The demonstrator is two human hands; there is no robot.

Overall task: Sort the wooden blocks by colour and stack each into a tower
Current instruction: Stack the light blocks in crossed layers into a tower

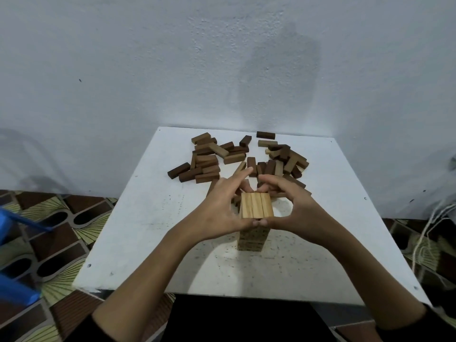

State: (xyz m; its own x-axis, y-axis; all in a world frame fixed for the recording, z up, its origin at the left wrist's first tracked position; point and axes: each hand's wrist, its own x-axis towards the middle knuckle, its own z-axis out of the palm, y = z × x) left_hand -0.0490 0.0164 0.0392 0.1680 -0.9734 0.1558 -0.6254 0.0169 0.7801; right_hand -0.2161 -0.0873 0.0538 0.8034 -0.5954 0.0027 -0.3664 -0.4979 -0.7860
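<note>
A tower of light wooden blocks (256, 206) stands at the middle of the white table (153, 218), its top layer three blocks side by side. My left hand (222, 208) and my right hand (293, 206) cup the top layer from both sides. Both thumbs press its near edge and the fingers curl round its far edge. Behind the tower lie loose piles of dark and mid-brown blocks, one at the back left (209, 159) and one at the back right (283, 159).
A pale wall rises right behind the table. Patterned floor tiles (56, 230) surround the table. Something blue (14, 255) stands at the far left, and white cords (429, 233) hang at the right.
</note>
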